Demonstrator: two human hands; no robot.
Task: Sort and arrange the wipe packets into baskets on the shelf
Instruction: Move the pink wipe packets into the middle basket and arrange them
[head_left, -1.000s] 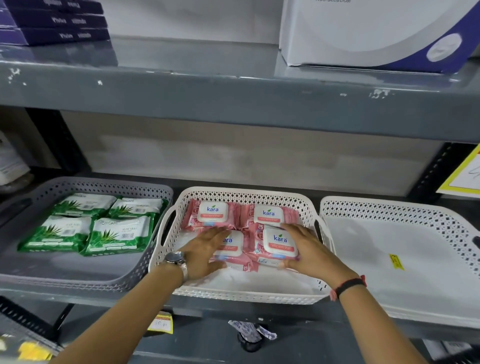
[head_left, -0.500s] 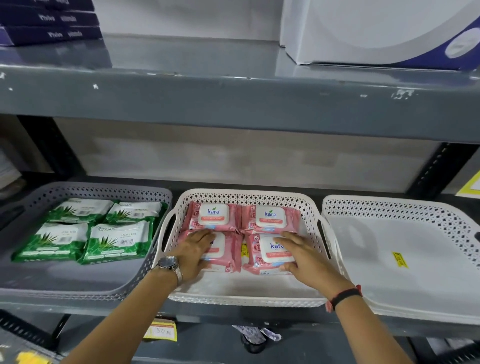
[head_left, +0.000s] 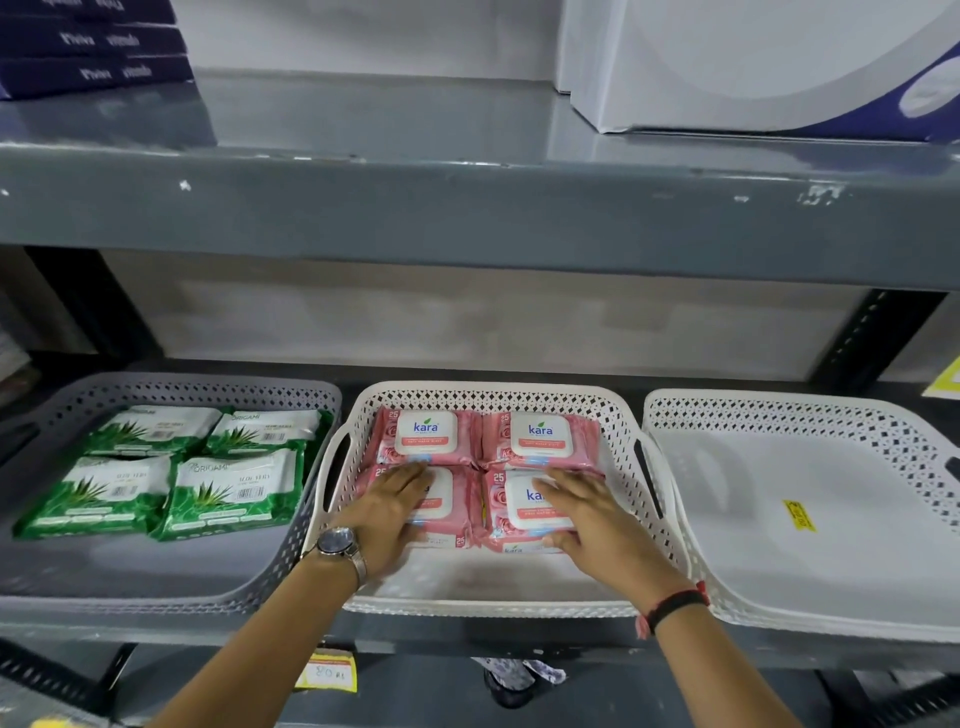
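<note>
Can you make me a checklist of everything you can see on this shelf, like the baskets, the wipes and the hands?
Surface: grey metal shelf holding three baskets side by side.
Job's things: grey basket holds four green packets; middle white basket holds pink packets laid two by two; right white basket holds no packets, only a yellow sticker.
Clutter: price tag under the shelf edge.
Grippers: left hand and right hand lie flat on the front pink packets, fingers spread.
Cables: nothing seen.
Surroundings: upper shelf with dark boxes and a white box.
</note>
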